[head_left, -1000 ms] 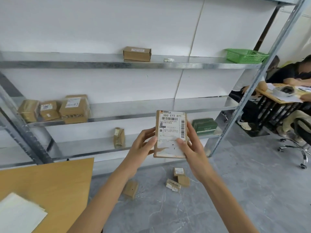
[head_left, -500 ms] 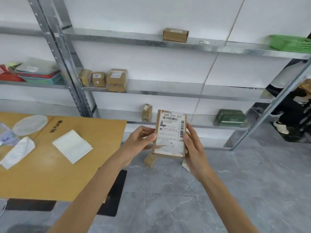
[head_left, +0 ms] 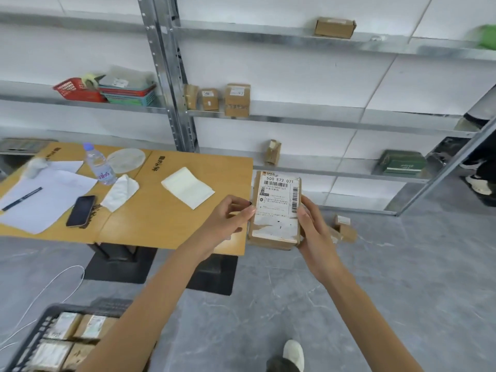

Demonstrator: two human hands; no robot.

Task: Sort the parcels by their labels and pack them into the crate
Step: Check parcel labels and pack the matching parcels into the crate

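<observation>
I hold a flat brown parcel [head_left: 276,210] upright in front of me, its white label reading "500 E72 071" facing the camera. My left hand [head_left: 228,218] grips its left edge with thumb on the front. Along the right edge my right hand [head_left: 312,224] curls round the box. A black crate [head_left: 35,328] sits on the floor at the bottom left with several labelled parcels [head_left: 69,336] packed inside, partly hidden by my left forearm. More parcels stand on the middle shelf [head_left: 236,99], on the top shelf [head_left: 334,28] and lie on the floor [head_left: 345,228].
A wooden table [head_left: 166,221] at the left carries a phone [head_left: 80,210], a water bottle [head_left: 99,165], papers and napkins. Metal shelving [head_left: 171,76] runs along the wall, with stacked baskets [head_left: 126,89] and a green box [head_left: 402,163]. A white cable [head_left: 40,294] trails over the grey floor.
The view has swung left and down, bringing the table and the crate into sight. Both hands keep the same hold on the parcel, which stays upright in front of me.
</observation>
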